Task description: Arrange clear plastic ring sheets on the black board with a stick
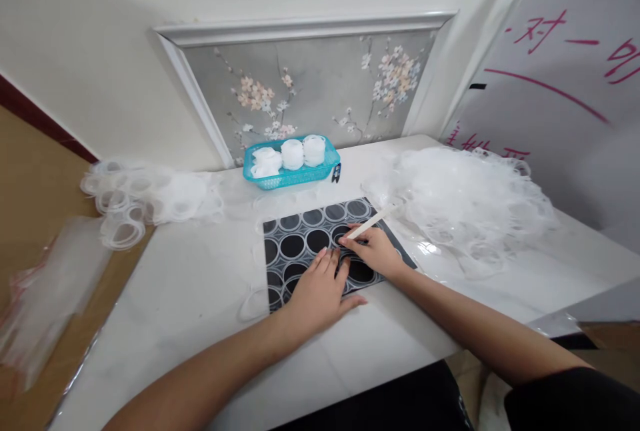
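One white stick point(371, 221) (slim) points obliquely away, rightward.

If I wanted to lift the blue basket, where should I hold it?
The blue basket is longer than it is wide and sits upright, so probably hold its rim at both short ends, coming from left and right. Keep it level, since white bundles poke above the rim. Mind the small dark thing near its right end.

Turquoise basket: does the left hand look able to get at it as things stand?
Probably yes: the left hand lies on the dark patterned sheet, seemingly holding nothing, and nothing tall stands between it and the turquoise basket.
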